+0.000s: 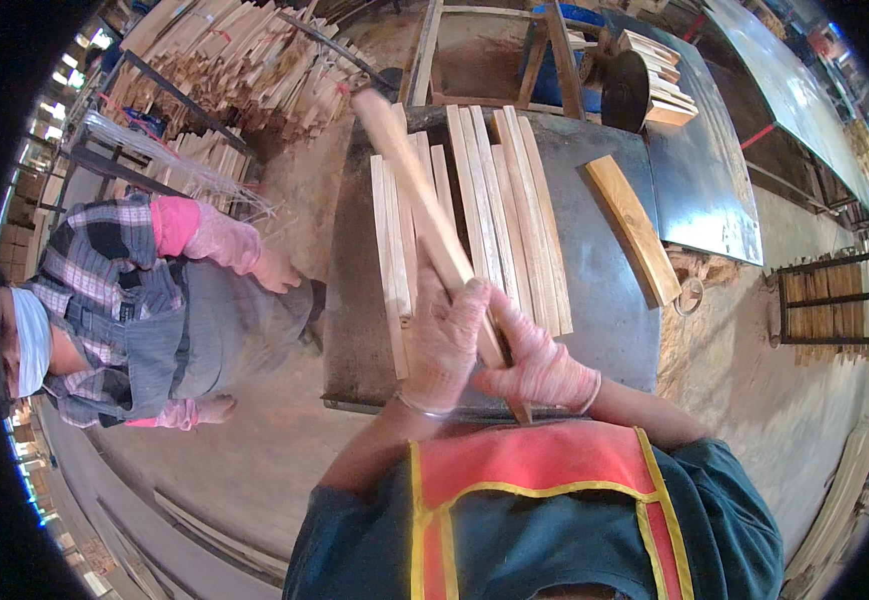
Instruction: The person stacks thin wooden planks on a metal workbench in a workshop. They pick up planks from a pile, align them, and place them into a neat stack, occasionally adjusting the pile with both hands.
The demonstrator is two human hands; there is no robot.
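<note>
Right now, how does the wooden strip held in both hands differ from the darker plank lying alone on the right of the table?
The held strip is pale, narrow and lifted above the table, gripped by the left hand and right hand. The lone plank is a darker orange-brown, looks wider, and lies flat on the grey metal table, untouched. The strip crosses over the rows of pale slats; the plank lies apart from them. Both are long, straight wood pieces.

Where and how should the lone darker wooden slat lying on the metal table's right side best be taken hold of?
Grip the darker slat across its narrow width near the middle, coming from above: it lies flat, apart from the pale slats, with both long edges free.
</note>
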